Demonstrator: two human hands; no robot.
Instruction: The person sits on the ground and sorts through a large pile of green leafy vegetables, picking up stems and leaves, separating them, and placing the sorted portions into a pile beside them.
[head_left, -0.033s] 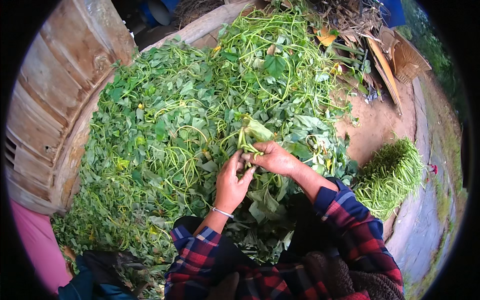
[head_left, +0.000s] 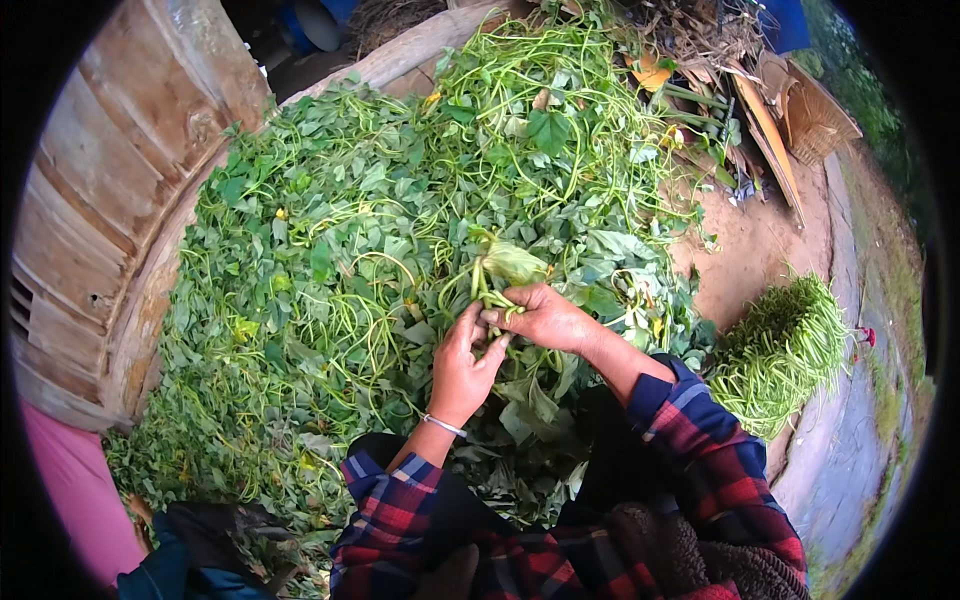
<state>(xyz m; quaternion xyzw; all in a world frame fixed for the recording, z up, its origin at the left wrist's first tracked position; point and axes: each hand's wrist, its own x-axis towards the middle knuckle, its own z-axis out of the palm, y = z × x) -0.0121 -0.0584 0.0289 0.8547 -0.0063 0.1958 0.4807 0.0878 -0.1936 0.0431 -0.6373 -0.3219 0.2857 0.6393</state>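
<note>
Both hands meet over the middle of a wide heap of green leafy vines (head_left: 360, 300). My left hand (head_left: 465, 365), with a pale bangle (head_left: 445, 425) at its wrist, pinches the stalk end of a leafy green stem (head_left: 482, 275). From the other side my right hand (head_left: 550, 317) grips the same stem between thumb and fingers. One large, limp, pale green leaf (head_left: 515, 262) stands up from the stem beyond the fingers. The lower end of the stem is partly hidden by the hands.
A bundle of trimmed green stems (head_left: 785, 360) lies at the right. Wooden planks (head_left: 130, 200) curve along the left, near pink cloth (head_left: 75, 490). At the far right are a woven basket (head_left: 815, 115) and dry sticks (head_left: 680, 35). A log (head_left: 410, 50) borders the heap's far side.
The stem's top and its leaf have shifted slightly and look blurred. Both hands stay in nearly the same place, still gripping the stem.
</note>
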